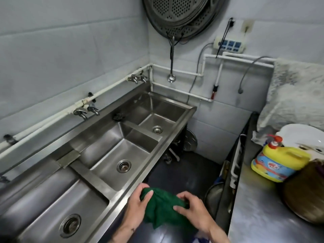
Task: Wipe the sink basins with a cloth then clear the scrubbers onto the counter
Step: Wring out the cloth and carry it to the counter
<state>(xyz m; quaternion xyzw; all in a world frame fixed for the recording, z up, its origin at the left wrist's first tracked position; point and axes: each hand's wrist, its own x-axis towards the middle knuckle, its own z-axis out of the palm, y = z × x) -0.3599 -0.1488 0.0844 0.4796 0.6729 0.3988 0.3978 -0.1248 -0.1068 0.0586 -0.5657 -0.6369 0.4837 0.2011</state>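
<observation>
Head: left hand (138, 202), right hand (192, 209) grip cloth (161, 207); sink rim (165, 142) just left.

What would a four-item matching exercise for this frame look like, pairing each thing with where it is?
Things:
1. green cloth
2. dark scrubber
3. yellow bottle
4. ladle

Places:
A. hanging on the wall
B. on the counter at right
C. gripped by the left hand and right hand
D. on the sink ledge behind the basins

Pairs: 1-C; 2-D; 3-B; 4-A
</observation>
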